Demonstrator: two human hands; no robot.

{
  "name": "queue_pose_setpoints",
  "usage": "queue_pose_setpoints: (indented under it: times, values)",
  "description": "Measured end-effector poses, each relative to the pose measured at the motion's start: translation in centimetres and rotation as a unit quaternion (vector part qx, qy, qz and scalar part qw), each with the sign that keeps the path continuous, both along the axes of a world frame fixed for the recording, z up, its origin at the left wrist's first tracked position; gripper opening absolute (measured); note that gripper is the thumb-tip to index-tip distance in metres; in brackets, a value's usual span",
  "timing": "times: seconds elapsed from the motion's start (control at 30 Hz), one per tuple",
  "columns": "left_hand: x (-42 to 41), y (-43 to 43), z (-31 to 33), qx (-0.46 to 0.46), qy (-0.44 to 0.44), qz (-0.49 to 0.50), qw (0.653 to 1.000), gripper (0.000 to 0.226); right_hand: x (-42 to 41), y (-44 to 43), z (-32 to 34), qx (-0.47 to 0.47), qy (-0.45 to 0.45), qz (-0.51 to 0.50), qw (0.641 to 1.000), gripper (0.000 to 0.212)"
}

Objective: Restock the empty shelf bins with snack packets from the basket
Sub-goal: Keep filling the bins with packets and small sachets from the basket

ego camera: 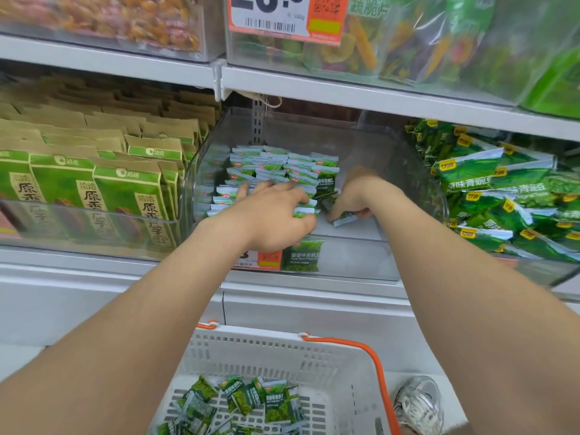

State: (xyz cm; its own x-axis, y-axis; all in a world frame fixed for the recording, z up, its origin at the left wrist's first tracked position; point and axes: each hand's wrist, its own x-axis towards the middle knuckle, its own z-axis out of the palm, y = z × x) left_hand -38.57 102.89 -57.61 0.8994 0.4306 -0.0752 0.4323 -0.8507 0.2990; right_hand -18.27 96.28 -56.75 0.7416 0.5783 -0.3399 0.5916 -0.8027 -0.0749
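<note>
A clear shelf bin (354, 142) holds rows of small green pea packets (276, 166) standing on edge in its left half; its right half is bare. My left hand (273, 215) reaches into the bin and grips a stack of these packets (306, 211) at the front of the rows. My right hand (354, 196) is beside it, its fingers pinching a packet (345, 218) low on the bin floor. Below, the white basket (329, 356) with orange handles holds several more green packets (251, 400).
Left of the bin stand brown-and-green paper bags (94, 189) behind a clear front. To the right is a heap of larger green packets (502, 189). A price label (263, 260) and a sample packet are on the bin's front. A shoe (417, 403) is by the basket.
</note>
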Motion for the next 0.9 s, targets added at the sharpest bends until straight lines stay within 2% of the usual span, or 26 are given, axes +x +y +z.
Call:
queue_pose_setpoints:
  times: [0.17,0.27,0.37,0.47,0.57,0.7,0.9]
  values:
    - [-0.1,-0.1,0.0,0.0,0.001,0.001,1.0,0.056,-0.2,-0.5,-0.1,0.106,-0.03,-0.024,0.994,0.052]
    - [-0.1,-0.1,0.0,0.001,0.003,0.0,1.0,0.056,0.4,-0.2,-0.3,0.199,-0.013,-0.061,0.978,0.032]
    - [-0.1,0.0,-0.1,0.001,0.002,0.0,1.0,0.056,1.0,0.3,-0.6,0.268,0.013,-0.084,0.96,0.029]
    - [-0.1,0.0,-0.1,0.0,0.003,0.0,1.0,0.056,1.1,0.8,-1.0,0.276,-0.021,-0.043,0.96,0.046]
    - [-0.1,0.0,-0.1,0.001,-0.001,-0.001,1.0,0.056,0.5,0.7,-0.8,0.293,-0.014,-0.043,0.955,0.057]
    - [-0.1,0.0,-0.2,0.0,-0.004,-0.002,1.0,0.057,1.2,0.8,-1.1,0.3,0.014,-0.073,0.951,0.052]
    - [0.0,0.1,-0.2,0.002,-0.005,-0.005,1.0,0.057,0.9,0.5,-1.4,0.222,0.05,-0.118,0.966,0.042]
